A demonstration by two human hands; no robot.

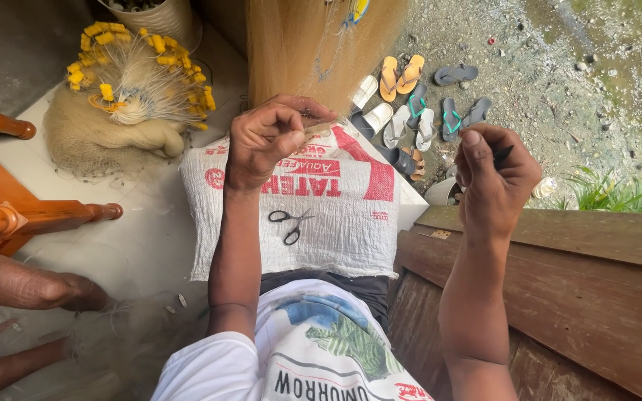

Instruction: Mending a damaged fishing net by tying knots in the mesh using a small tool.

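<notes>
Overhead, the head view looks down on a seated person with both arms raised. The left hand [270, 141] is clenched, its fingertips pinching the edge of a hanging sheet of fine tan netting [313, 44] that drops from above the frame. The right hand [493, 177] is closed around a thin dark tool [502, 154], of which only the tip shows past the thumb; what kind of tool it is cannot be told. The two hands are well apart, the netting nearer the left one.

Across the lap lies a white woven sack [336, 215] with red print, and a pair of black-handled scissors [290, 223] rests open on top of it, untouched.

To the left, on the pale floor, a heap of bundled net [105, 134] sits with a fan of yellow floats [139, 70] gathered on top. Behind it stands a light bucket [161, 18]; small dark things fill it, too blurred to name.

Sandals and flip-flops [410, 111] lie scattered on the gravel beyond. Brown wooden planks [581, 275] run along the right side.
</notes>
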